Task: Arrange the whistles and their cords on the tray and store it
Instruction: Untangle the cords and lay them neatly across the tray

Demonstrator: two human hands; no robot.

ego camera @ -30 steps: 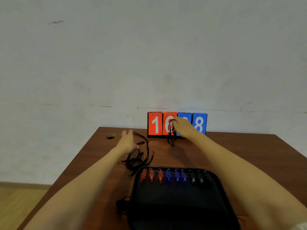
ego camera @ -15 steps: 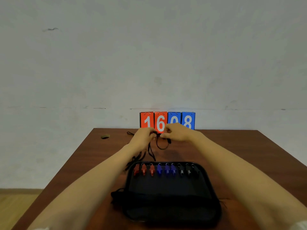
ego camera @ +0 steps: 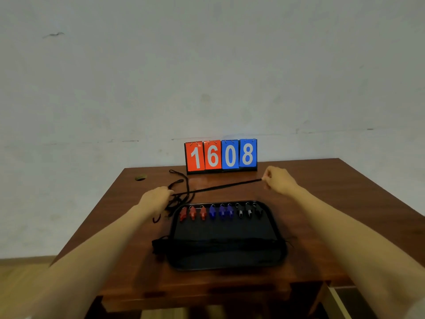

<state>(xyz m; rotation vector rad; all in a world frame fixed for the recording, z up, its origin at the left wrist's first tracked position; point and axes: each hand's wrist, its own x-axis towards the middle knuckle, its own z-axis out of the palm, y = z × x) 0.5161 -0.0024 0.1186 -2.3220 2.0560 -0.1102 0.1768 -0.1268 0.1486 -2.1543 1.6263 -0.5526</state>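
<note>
A black tray (ego camera: 226,261) lies on the brown table (ego camera: 322,203). Along its far edge stand several whistles in a row: red whistles (ego camera: 192,213) on the left, blue whistles (ego camera: 221,211) in the middle, black whistles (ego camera: 249,211) on the right. Across the tray's middle lie several straightened black cords (ego camera: 220,241). A single black cord (ego camera: 218,187) is stretched taut above the table behind the tray. My left hand (ego camera: 156,199) pinches its left end, and my right hand (ego camera: 279,179) pinches its right end. A tangle of loose black cords (ego camera: 181,192) lies beside my left hand.
A flip scoreboard (ego camera: 221,155) reading 1608 stands at the table's far edge against the white wall. A small round hole (ego camera: 140,177) sits in the table's far left corner. Wooden floor shows at the lower left.
My hands were together at the table's middle holding a looped cord. They have moved apart, left to the left and right to the right, pulling the cord straight.
</note>
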